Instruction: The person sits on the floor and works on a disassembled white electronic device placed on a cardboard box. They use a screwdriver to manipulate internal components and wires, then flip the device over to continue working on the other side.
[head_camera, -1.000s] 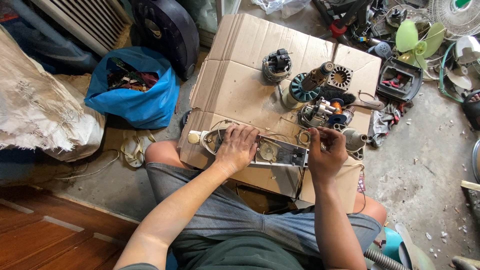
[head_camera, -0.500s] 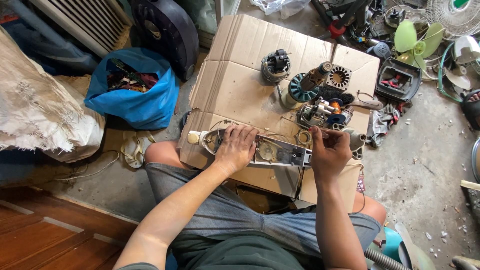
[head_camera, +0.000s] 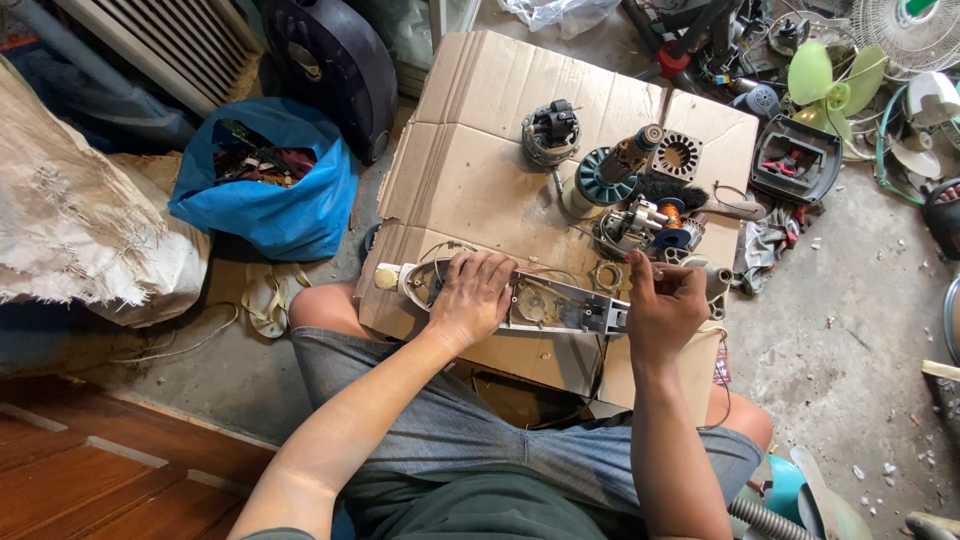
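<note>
Pressing down flat, the left hand (head_camera: 475, 295) pins an opened white appliance housing (head_camera: 520, 298) across the person's knees, over a flattened cardboard sheet (head_camera: 470, 150). Right hand (head_camera: 662, 305) is curled shut at the housing's right end (what it pinches is too small to tell). Motor parts (head_camera: 640, 215) lie just beyond; blue bag (head_camera: 270, 185) left.

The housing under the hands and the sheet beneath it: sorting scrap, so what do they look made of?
The housing looks like pale moulded plastic, dull and grimy. The sheet is brown cardboard, matte, with fold creases and flaps.
</note>
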